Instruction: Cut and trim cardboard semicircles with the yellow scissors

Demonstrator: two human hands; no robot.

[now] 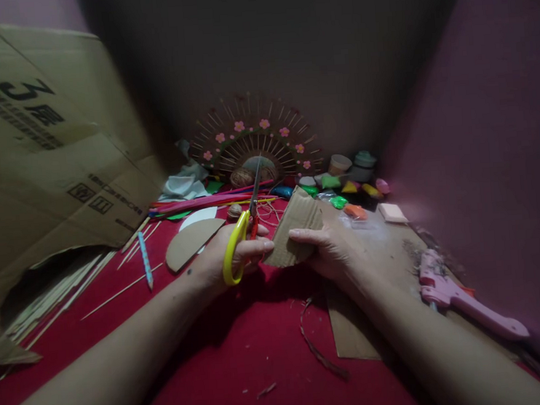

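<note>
My left hand (214, 251) is closed around a pair of scissors (230, 262) with one yellow and one red handle. The blades point up and away from me. Its thumb and fingertips also reach the left edge of a small corrugated cardboard piece (298, 210). My right hand (331, 247) pinches that piece from the right, thumb on the front and fingers hidden behind. The cardboard is held tilted above the red cloth (225, 354). Left of my left hand lies a brown half-circle of cardboard (189, 242) over a white one (201, 218).
A large cardboard box (62, 137) stands left, near thin sticks (68, 294) and a blue pencil (145, 260). Behind are a flowered stick fan (264, 124), coloured strips (196, 203) and clay packets (331, 182). A pink glue gun (471, 305) rests right on a cardboard sheet (353, 332).
</note>
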